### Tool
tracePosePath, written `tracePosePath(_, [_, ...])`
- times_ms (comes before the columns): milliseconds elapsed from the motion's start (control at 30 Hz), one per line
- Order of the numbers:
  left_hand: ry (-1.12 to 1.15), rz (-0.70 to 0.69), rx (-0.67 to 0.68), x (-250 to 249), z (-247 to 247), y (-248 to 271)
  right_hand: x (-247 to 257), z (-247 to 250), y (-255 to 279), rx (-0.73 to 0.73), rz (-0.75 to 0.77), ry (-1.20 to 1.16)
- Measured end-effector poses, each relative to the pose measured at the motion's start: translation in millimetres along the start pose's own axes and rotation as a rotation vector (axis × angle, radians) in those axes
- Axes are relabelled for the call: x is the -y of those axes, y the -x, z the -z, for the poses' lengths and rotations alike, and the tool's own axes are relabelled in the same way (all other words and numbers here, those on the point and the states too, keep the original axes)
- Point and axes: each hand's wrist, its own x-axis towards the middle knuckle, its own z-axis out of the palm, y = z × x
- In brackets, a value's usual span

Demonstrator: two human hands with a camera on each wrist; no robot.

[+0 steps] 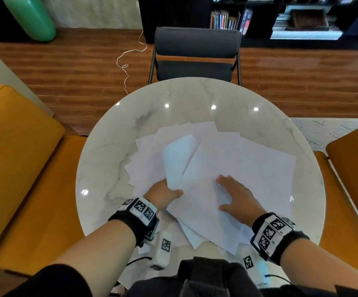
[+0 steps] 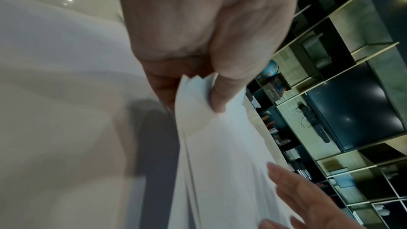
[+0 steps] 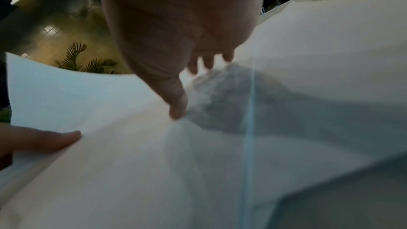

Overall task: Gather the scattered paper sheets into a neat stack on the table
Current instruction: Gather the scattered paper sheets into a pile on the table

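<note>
**Sheets half-gathered: left lifts, right pins**

Nearest the body, a few sheet corners overhang the near rim of the round marble desk (image 1: pixel 113 133). The sheets (image 1: pixel 248 168) lie in a loose, overlapping fan across the middle and near half of the desk. Edges point every way; no square stack yet.

Left hand (image 1: pixel 163 195): thumb on top, fingers tucked under, pinching the near corner of a small bundle (image 1: pixel 180 159) that tilts up off the pile. Probable reason: it lifts what is already collected so more can be slid beneath or squared against it.

Right hand (image 1: pixel 238 198): flat, fingers straight and spread, palm down on the top sheet, gripping nothing. It likely pins the loose layer so it does not skate on the glossy marble while the left works.

Views compared:
- Head view gives the whole layout, the spread, and both hands' positions.
- Left wrist view shows what the head view cannot: the pinched bundle (image 2: pixel 220 145) is several sheets, edges staggered, with the thumb (image 2: pixel 222 90) clamped across them. Right fingertips (image 2: pixel 308 196) show at the lower edge.
- Right wrist view, blurred, shows the fingers (image 3: pixel 207 62) on paper and the raised bundle (image 3: pixel 66 97) curling up, left thumb (image 3: pixel 48 140) on it.

Beyond the desk: a dark chair (image 1: pixel 197 54), then bookshelves (image 1: pixel 280 16).
</note>
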Motion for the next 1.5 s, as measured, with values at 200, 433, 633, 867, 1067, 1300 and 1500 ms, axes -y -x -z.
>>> tracePosePath(200, [0.197,0.034,-0.321,22,7,4,-9,5,8,-0.276,-0.519,-0.146])
tracePosePath(433, [0.255,0.144,-0.534,53,44,9,-4,15,-11,-0.229,-0.588,-0.06])
tracePosePath(633, [0.388,0.07,-0.454,36,35,6,13,20,-33,-0.184,-0.546,-0.344])
tracePosePath(867, [0.565,0.132,-0.308,44,45,7,10,16,-49,-0.086,-0.534,-0.809])
tracePosePath(1067, [0.549,0.14,-0.227,42,58,2,16,22,-52,-0.137,-0.41,-0.668])
tracePosePath(1300, [0.344,0.197,-0.153,28,76,-3,8,45,-63,-0.167,-0.375,-0.338])
tracePosePath(1500, [0.256,0.174,-0.19,9,58,-10,46,33,-64,-0.086,-0.217,-0.343])
